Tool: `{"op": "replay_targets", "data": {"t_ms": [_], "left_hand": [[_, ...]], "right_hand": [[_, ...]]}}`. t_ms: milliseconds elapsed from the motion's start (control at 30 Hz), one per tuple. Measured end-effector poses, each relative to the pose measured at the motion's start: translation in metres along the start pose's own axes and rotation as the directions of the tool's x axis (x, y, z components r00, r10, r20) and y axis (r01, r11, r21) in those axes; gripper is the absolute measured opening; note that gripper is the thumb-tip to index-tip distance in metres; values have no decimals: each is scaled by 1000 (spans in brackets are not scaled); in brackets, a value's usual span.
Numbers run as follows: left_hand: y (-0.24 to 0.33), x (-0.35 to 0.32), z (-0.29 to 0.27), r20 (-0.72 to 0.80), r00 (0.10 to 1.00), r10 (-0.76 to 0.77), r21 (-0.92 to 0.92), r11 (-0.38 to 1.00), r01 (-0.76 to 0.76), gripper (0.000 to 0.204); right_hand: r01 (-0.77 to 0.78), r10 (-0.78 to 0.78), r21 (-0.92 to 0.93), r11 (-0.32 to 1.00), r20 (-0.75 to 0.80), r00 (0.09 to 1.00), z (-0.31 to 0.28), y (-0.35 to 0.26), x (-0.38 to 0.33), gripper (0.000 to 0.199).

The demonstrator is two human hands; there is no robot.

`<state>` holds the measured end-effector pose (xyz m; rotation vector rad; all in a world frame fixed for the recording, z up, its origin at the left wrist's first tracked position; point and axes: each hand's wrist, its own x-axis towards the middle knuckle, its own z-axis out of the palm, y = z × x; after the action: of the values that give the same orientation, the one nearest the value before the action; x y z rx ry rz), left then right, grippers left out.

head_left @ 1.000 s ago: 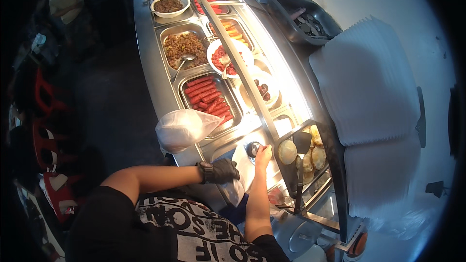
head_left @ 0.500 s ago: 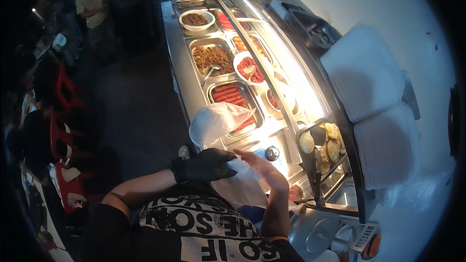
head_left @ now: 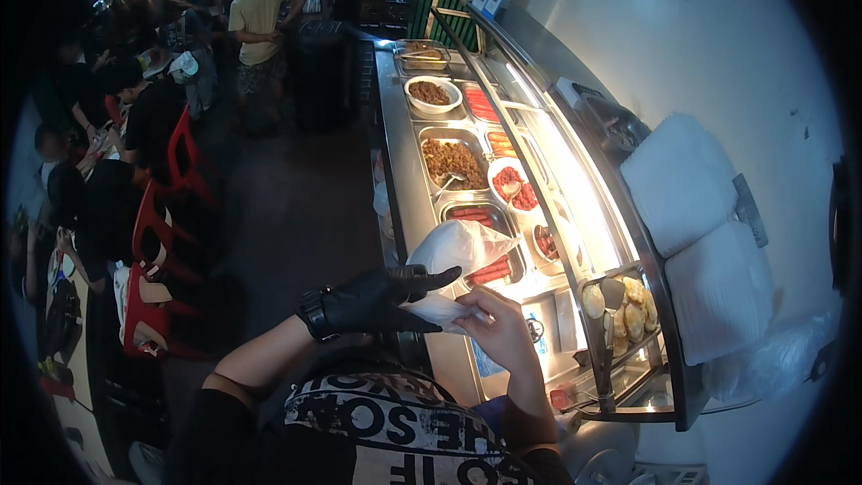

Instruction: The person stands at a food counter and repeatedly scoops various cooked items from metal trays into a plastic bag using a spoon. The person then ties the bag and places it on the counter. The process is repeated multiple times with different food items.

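My left hand [head_left: 382, 299], in a black glove, has thumb and fingers stretched apart in front of me. A thin white plastic bag [head_left: 437, 310] lies in the gap between them, against the glove. With bare fingertips my right hand [head_left: 498, 325] pinches the other end of this bag. Just beyond my left hand a bulging, tied white plastic bag [head_left: 456, 247] rests partly over the metal tray of red sausages [head_left: 492, 271]; its contents are hidden. Beside the sausages stand a white bowl of red meat [head_left: 514, 185] and a tray of chopped brown food [head_left: 452, 162] with a spoon.
A lit glass food case [head_left: 575, 171] runs along the right. Fried eggs [head_left: 628, 305] and tongs [head_left: 606, 368] sit at its near end. Stacks of white foam boxes [head_left: 682, 184] stand atop it. Red chairs [head_left: 148, 305] and seated people are at left; a standing person [head_left: 260, 27] is farther off.
My view has shifted, so the counter sits lower and farther right. My left fingers have spread from a closed pose. My right hand has gone from flat to pinching the thin bag.
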<state>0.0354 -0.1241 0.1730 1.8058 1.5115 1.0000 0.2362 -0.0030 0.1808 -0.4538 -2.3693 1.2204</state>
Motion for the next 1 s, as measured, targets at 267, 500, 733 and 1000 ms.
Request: {"op": "replay_targets", "data": {"t_ms": [267, 500, 733, 1000], "left_hand": [[22, -11, -14, 10, 981, 195, 307, 933, -188, 70], [14, 1, 6, -72, 952, 297, -166, 938, -305, 49], [21, 1, 25, -419, 865, 277, -256, 878, -405, 46], [14, 10, 40, -384, 908, -166, -887, 340, -312, 36]], "right_hand": [[144, -137, -130, 981, 58, 989, 2, -12, -5, 19], [143, -129, -221, 965, 77, 989, -1, -23, -8, 16], [-144, 85, 293, 945, 203, 975, 15, -1, -5, 59], [109, -100, 441, 891, -44, 994, 77, 36, 4, 26]]}}
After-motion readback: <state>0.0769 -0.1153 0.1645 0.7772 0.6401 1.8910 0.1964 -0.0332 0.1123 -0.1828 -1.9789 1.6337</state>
